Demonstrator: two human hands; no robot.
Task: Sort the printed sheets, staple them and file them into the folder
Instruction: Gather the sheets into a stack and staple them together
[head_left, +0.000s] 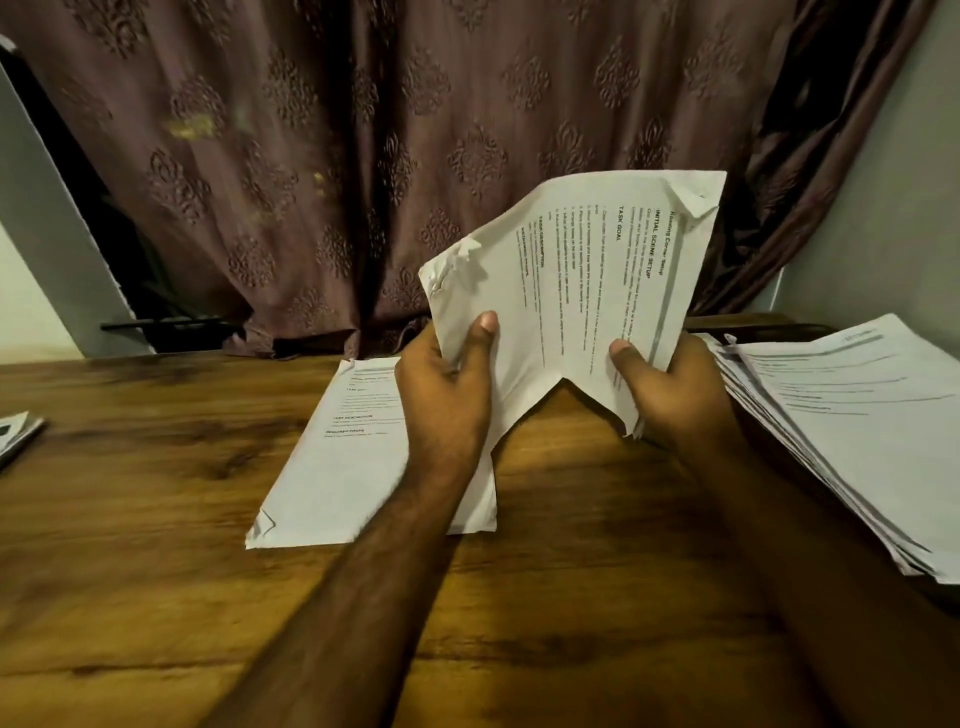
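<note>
A small bundle of printed sheets (576, 280) is held upright above the wooden table (156, 519), its text running sideways and its upper corners crumpled. My left hand (447, 395) grips the bundle's left lower edge with the thumb on the front. My right hand (670, 389) grips the right lower edge, thumb also on the front. Flat on the table under my left forearm lies another set of printed sheets (337, 462) with a bent near-left corner. A thick, fanned stack of printed sheets (841, 431) lies at the right.
A brown patterned curtain (415, 130) hangs behind the table's far edge. At the left table edge a corner of a flat grey object (15, 434) shows. A pale wall (883, 182) stands at the right.
</note>
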